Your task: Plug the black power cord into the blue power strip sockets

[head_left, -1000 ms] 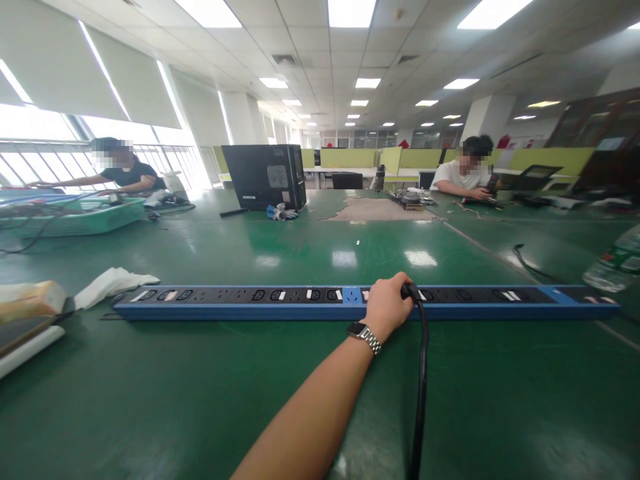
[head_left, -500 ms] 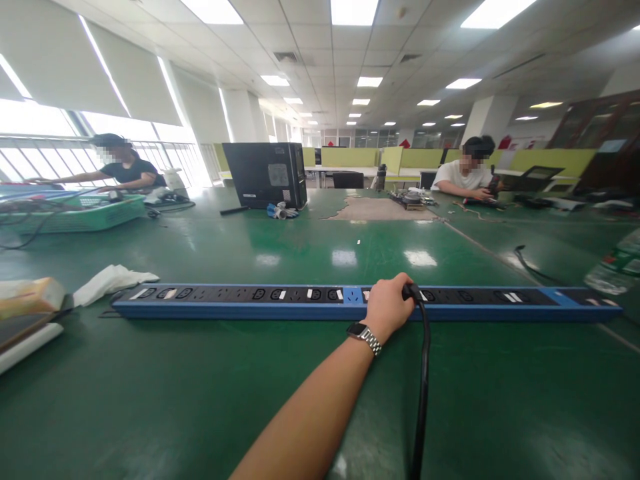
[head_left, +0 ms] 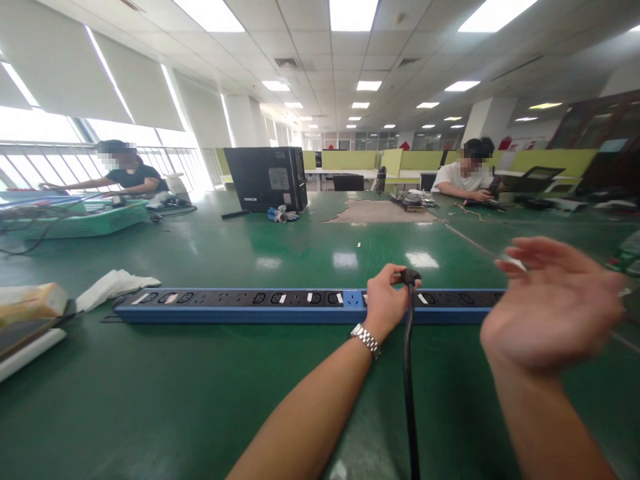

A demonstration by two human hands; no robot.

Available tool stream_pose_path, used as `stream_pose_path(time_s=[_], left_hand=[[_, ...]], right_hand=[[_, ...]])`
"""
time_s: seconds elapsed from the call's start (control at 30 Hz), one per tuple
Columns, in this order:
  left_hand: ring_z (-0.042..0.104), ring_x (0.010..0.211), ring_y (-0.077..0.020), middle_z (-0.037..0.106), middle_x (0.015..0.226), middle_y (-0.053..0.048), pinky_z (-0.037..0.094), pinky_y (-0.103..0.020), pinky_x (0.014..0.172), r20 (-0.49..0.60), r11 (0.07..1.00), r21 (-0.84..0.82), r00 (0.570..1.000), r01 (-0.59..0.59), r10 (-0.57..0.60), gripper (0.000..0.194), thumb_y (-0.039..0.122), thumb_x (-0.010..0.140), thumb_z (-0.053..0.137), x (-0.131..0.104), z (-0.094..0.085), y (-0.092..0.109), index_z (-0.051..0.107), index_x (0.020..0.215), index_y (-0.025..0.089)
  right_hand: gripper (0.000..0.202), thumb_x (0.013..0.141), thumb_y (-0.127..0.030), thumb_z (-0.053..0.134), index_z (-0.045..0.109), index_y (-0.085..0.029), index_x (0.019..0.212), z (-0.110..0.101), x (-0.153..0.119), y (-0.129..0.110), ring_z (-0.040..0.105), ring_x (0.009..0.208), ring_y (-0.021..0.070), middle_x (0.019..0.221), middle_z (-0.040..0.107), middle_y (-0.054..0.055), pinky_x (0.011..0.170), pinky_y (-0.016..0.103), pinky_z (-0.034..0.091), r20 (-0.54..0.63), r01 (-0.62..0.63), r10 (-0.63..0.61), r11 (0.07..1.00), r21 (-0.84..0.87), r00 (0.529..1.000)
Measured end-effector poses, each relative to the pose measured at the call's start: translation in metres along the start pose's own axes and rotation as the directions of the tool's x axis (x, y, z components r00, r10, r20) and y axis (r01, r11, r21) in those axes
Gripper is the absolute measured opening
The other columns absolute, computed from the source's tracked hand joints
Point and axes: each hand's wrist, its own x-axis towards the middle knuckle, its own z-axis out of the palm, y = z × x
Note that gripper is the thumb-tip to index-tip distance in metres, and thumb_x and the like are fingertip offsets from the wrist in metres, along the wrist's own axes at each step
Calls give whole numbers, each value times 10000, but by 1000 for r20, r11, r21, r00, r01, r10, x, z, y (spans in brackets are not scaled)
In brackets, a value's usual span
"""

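Note:
My left hand (head_left: 388, 301), with a metal watch band at the wrist, is closed on a black power plug (head_left: 411, 275). The plug is just above the long blue and black power strip (head_left: 240, 313), and its thick black cord (head_left: 409, 387) runs down toward me. Along the strip's top are several black sockets, white labels and one blue socket (head_left: 353, 297). My right hand (head_left: 550, 310) is raised at the right, palm showing and fingers stretched out, holding nothing. It is blurred and hides the strip's right end.
White tissue (head_left: 113, 287) lies by the strip's left end. A green basket (head_left: 100, 223) with cables, a black computer case (head_left: 267, 180) and gloves (head_left: 283, 214) are farther back. Two people (head_left: 463, 179) sit across the green table (head_left: 200, 400). A bottle (head_left: 631, 250) is at far right.
My left hand has lifted the plug up from the strip's top, and the cord has shifted left. My right hand has come into view at the right.

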Motion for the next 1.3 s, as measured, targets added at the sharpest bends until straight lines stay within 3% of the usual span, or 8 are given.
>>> stream_pose_path(time_s=[0.1, 0.2, 0.33, 0.63, 0.87, 1.0, 1.17, 1.3], left_hand=[[715, 869, -193, 753, 891, -81, 557, -298, 779, -54, 990, -139, 999, -6, -2, 271, 216, 722, 759, 9, -4, 7, 645, 963, 165], [716, 875, -193, 749, 890, -77, 557, -291, 778, -44, 988, -142, 998, -52, 46, 260, 203, 720, 765, 15, -20, 14, 648, 948, 161], [717, 894, -199, 747, 896, -71, 563, -285, 783, -70, 992, -84, 993, -99, 93, 288, 231, 713, 773, 20, -58, 20, 648, 962, 158], [723, 858, -215, 758, 933, -93, 580, -327, 795, -227, 992, 21, 966, -123, 125, 500, 418, 671, 794, 34, -168, 21, 647, 1059, 139], [716, 751, -208, 768, 831, -71, 572, -304, 722, -306, 969, 247, 949, 4, 74, 541, 451, 651, 804, 20, -244, 1, 689, 1087, 153], [719, 764, -236, 774, 833, -67, 575, -341, 744, -207, 926, 367, 978, 84, -7, 503, 472, 676, 773, 0, -257, -9, 702, 1073, 172], [724, 855, -272, 772, 907, -90, 578, -400, 807, -25, 920, 381, 996, 92, -89, 486, 473, 681, 753, -18, -250, -17, 698, 1053, 166], [717, 901, -280, 767, 933, -101, 560, -440, 868, 25, 930, 349, 991, 113, -129, 513, 489, 676, 751, -23, -246, -23, 691, 1061, 156]], right_hand=[[448, 926, -447, 328, 661, -149, 966, 4, -6, 38, 609, 858, 216, 954, 669, 102, 715, 363, 470, -4, -37, 37, 989, -144, 999], [475, 923, -510, 346, 662, -157, 962, -6, -10, 82, 612, 919, 230, 1000, 681, 112, 800, 387, 467, 188, -82, 168, 915, -395, 968], [488, 921, -539, 346, 666, -171, 941, -17, -16, 116, 610, 982, 253, 995, 694, 121, 905, 416, 434, 349, -25, 241, 851, -525, 906], [530, 930, -540, 316, 698, -174, 912, -14, -24, 114, 608, 995, 283, 998, 706, 134, 913, 427, 426, 458, 76, 251, 809, -583, 853], [555, 941, -539, 292, 707, -171, 913, -13, -24, 114, 605, 1024, 282, 1039, 702, 136, 923, 423, 424, 458, 70, 273, 795, -602, 846], [564, 941, -546, 287, 709, -174, 909, -13, -25, 114, 603, 1021, 283, 1031, 705, 129, 923, 425, 422, 457, 74, 276, 787, -612, 846], [565, 942, -548, 285, 713, -181, 890, -15, -25, 113, 607, 998, 280, 1018, 706, 127, 907, 420, 426, 468, 74, 294, 780, -622, 833], [577, 941, -551, 279, 716, -180, 875, -15, -25, 111, 607, 993, 286, 1017, 704, 133, 904, 424, 423, 465, 67, 305, 775, -629, 831]])
